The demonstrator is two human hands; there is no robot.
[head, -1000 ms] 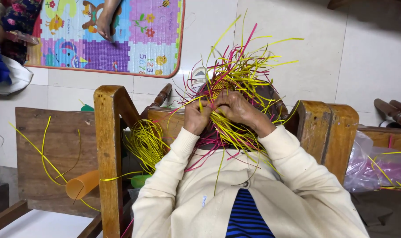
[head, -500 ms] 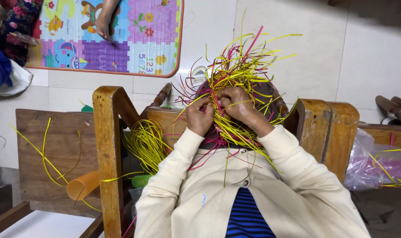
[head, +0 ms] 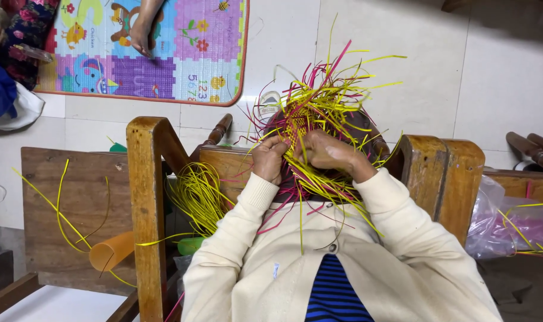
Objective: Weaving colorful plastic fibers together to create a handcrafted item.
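A half-woven piece [head: 299, 121] of thin yellow and pink plastic strips sits between my hands, with loose strip ends [head: 337, 77] fanning up and to the right. My left hand [head: 268, 158] grips its left side, fingers closed on the strips. My right hand [head: 330, 152] holds the right side and pinches strips at the woven patch. More loose strips hang down over my cream cardigan [head: 319, 262].
A wooden chair frame [head: 147, 197] stands to my left, a bundle of yellow strips [head: 197, 194] behind it. An orange cup [head: 110, 250] lies low on the left. A colourful play mat [head: 164, 48] with another person's foot [head: 141, 27] lies beyond. A plastic bag [head: 510, 229] sits at right.
My hands have shifted slightly on the woven piece, the right fingers moving along the strips. The fan of loose ends has swayed a little.
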